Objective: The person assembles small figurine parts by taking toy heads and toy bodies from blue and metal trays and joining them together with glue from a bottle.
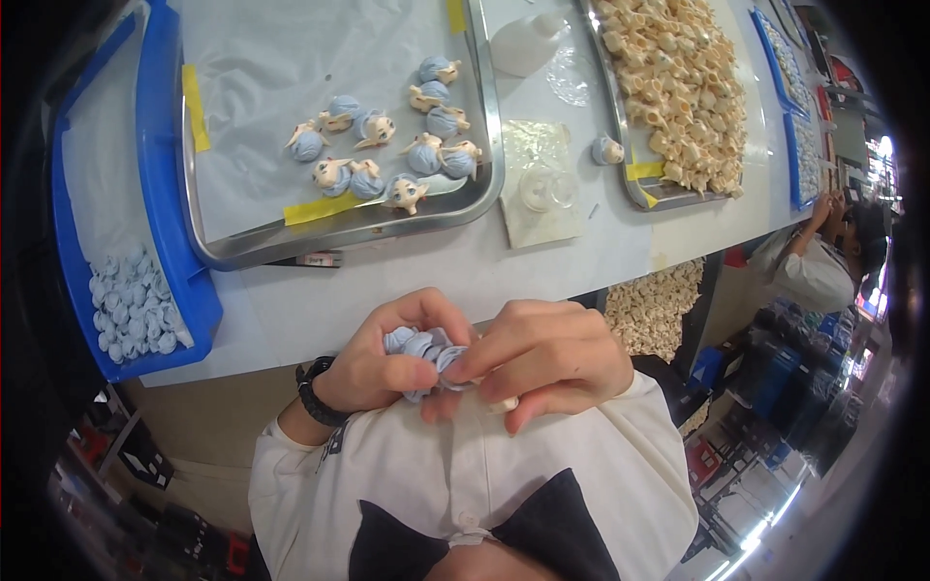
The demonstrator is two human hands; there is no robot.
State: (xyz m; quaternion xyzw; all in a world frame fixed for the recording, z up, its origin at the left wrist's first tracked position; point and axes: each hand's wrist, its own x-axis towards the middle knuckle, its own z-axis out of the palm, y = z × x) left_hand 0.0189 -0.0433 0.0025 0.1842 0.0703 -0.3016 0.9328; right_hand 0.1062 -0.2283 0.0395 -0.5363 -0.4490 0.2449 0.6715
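Observation:
Close to my chest, my left hand (373,366) is closed around several light-blue moulded doll-hair pieces (412,342). My right hand (557,353) meets it from the right, with a fingertip against one of the blue pieces. Between the right thumb and fingers sits a small cream doll-head part (503,405), mostly hidden by them. Beyond the hands, doll heads (374,128) with blue hair, some with painted eyes showing, lie on the lined metal tray (354,230).
A blue bin (199,334) at the left holds more blue hair pieces (131,305). To the right stand a white bottle (526,46), a clear round dish (544,189) and a metal tray heaped with cream parts (673,97). One doll head (607,150) lies beside it. Another person (814,261) sits far right.

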